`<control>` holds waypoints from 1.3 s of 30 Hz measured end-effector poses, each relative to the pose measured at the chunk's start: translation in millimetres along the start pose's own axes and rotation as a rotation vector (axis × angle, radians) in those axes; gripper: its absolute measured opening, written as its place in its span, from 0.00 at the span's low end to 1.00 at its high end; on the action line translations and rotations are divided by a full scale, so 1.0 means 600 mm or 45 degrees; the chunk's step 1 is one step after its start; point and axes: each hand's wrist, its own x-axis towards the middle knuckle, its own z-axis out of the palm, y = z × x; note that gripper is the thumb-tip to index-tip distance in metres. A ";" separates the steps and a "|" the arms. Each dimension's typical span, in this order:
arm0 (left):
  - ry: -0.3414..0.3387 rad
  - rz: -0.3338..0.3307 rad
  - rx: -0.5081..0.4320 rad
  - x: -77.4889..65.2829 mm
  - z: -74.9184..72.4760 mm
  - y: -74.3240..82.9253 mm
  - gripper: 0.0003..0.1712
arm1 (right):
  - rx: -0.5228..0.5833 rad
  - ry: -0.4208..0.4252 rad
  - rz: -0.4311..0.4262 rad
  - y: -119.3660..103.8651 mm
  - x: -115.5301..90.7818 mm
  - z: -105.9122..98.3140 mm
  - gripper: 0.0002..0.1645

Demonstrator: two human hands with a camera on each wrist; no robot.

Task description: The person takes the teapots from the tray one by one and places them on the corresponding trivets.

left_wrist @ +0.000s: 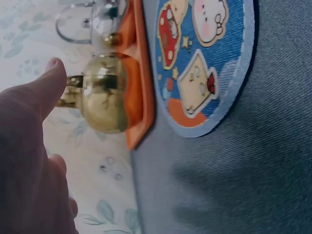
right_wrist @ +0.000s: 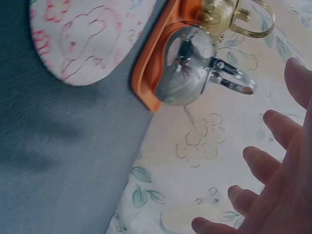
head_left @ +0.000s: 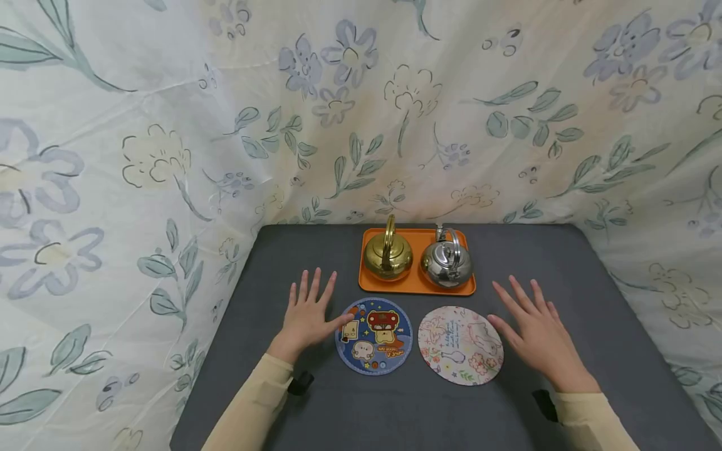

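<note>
My left hand is spread, palm down, left of a round blue coaster with cartoon patches; its thumb overlaps the coaster's edge in the head view. On the other side my right hand is spread beside a round white coaster with pink and red drawings. Neither hand holds anything. Behind the coasters lies an orange tray. A gold teapot stands at its left and a silver teapot at its right, both with upright loop handles. In the right wrist view the silver teapot is nearer the fingers.
A dark grey table carries everything. Flower-printed cloth hangs right behind its far edge and along both sides. The tray stands near that far edge. Small black devices sit at both wrists, by the cream sleeves.
</note>
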 end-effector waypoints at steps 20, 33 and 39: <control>-0.059 -0.034 -0.156 0.049 0.050 -0.003 0.59 | 0.106 -0.007 -0.037 -0.061 0.038 -0.012 0.45; -0.052 -0.052 -0.185 0.085 0.065 -0.005 0.59 | 0.141 -0.008 -0.066 -0.103 0.076 -0.011 0.46; -0.096 -0.087 -0.170 0.095 0.071 -0.004 0.59 | 0.140 -0.007 -0.100 -0.114 0.091 -0.011 0.46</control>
